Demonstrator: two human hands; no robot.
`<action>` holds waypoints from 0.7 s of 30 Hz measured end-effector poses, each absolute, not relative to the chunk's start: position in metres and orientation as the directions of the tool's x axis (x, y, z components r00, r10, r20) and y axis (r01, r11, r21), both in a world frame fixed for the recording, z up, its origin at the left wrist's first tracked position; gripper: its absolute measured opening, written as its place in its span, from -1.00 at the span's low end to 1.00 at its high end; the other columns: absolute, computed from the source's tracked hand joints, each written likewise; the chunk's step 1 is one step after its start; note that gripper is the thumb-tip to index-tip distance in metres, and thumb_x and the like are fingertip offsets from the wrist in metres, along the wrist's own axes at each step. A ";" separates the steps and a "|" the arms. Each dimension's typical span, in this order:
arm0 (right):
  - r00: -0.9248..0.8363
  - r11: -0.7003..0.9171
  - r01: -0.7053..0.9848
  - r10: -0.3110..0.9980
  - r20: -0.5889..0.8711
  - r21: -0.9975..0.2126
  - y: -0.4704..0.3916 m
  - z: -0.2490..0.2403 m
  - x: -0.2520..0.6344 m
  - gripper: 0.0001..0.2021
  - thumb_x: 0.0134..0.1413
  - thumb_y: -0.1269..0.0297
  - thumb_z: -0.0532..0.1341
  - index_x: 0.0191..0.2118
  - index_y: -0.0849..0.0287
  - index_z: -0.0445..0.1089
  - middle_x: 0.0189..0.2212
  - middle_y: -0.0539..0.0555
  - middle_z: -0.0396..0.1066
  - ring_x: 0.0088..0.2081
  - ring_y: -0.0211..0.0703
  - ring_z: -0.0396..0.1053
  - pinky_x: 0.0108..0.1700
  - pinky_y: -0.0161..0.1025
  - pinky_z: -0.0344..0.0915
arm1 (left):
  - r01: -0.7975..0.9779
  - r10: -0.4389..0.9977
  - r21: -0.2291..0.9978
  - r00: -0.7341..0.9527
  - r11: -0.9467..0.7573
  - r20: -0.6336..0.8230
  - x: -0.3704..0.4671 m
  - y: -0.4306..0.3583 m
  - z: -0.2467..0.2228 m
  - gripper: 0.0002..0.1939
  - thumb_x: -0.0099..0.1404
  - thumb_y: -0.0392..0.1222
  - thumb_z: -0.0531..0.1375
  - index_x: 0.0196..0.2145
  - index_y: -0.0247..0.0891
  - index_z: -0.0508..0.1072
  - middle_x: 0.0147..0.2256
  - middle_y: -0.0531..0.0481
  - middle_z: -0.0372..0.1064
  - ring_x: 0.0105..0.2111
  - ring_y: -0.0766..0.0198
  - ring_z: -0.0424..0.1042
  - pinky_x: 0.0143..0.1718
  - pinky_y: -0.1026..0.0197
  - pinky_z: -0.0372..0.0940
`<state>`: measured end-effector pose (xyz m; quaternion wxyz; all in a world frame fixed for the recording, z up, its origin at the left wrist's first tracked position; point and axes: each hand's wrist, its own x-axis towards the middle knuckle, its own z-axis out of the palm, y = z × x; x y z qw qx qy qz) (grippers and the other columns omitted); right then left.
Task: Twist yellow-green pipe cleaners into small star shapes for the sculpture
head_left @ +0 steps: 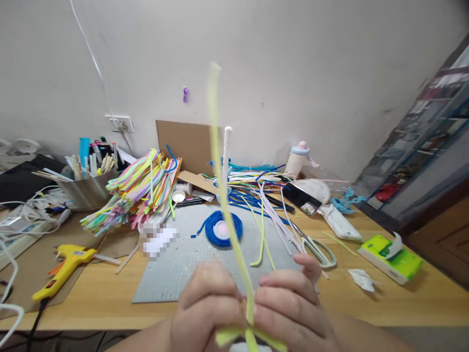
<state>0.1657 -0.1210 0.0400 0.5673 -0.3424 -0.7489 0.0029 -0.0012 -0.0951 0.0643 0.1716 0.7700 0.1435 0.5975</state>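
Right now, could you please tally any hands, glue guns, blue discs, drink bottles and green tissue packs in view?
Hands (left hand, right hand): 2
Glue gun: 1
Blue disc: 1
Drink bottle: 1
Green tissue pack: 1
Total: 6

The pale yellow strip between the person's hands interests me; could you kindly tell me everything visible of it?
The pale yellow strip is long, slender and soft-looking, perhaps fuzzy, though its upper part is blurred. It rises steeply, bowed, leaning toward the picture's left, and passes in front of the blue coil in this view. The left hand and right hand hold its lower part. Below, short yellow ends splay out; whether they are joined to it is unclear.
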 end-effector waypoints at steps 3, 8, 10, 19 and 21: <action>-0.279 0.830 0.513 0.402 0.872 -0.219 -0.098 0.058 0.161 -0.67 0.09 0.39 0.09 -0.04 -0.09 0.33 -0.37 -0.02 0.52 -0.31 -0.09 0.43 0.12 0.08 -0.09 | 0.088 0.606 0.602 0.205 -0.794 0.769 -0.002 -0.084 0.062 -0.92 0.21 -0.31 0.12 -0.36 -0.17 0.38 -0.43 -0.02 0.32 -0.41 0.27 0.33 -0.38 0.24 0.25; -0.105 0.771 0.350 0.597 0.796 -0.532 -0.058 0.047 0.150 -0.85 0.09 0.42 0.15 -0.28 0.03 0.39 -0.38 -0.01 0.47 -0.31 -0.18 0.41 0.02 -0.03 0.09 | 0.170 0.761 0.742 0.133 -0.648 0.635 0.001 -0.053 0.053 -0.95 0.20 -0.31 0.15 -0.38 -0.21 0.39 -0.37 -0.01 0.32 -0.32 0.26 0.32 -0.26 0.23 0.22; -0.031 0.732 0.257 0.658 0.752 -0.630 -0.048 0.035 0.146 -0.93 0.09 0.35 0.17 -0.31 0.05 0.39 -0.41 0.00 0.46 -0.34 -0.17 0.39 -0.03 -0.04 0.15 | 0.166 0.768 0.750 0.124 -0.641 0.628 0.003 -0.044 0.047 -0.96 0.19 -0.30 0.15 -0.39 -0.22 0.40 -0.37 -0.02 0.32 -0.32 0.26 0.31 -0.26 0.23 0.21; -0.010 0.621 0.114 0.781 0.624 -0.776 -0.026 0.010 0.151 -0.95 0.05 0.31 0.22 -0.37 0.08 0.44 -0.44 0.02 0.46 -0.35 -0.17 0.36 -0.13 -0.09 0.25 | 0.142 0.803 0.791 0.086 -0.595 0.589 0.009 -0.026 0.020 -0.96 0.15 -0.32 0.18 -0.40 -0.22 0.39 -0.40 0.00 0.31 -0.33 0.25 0.31 -0.25 0.23 0.19; -0.029 0.555 0.063 0.832 0.554 -0.830 -0.021 0.005 0.151 -0.92 0.04 0.26 0.22 -0.39 0.10 0.45 -0.43 0.04 0.45 -0.34 -0.16 0.36 -0.20 -0.13 0.30 | 0.125 0.849 0.840 0.080 -0.528 0.521 0.009 -0.022 0.015 -0.97 0.16 -0.28 0.18 -0.44 -0.23 0.40 -0.41 0.00 0.31 -0.34 0.24 0.31 -0.25 0.22 0.18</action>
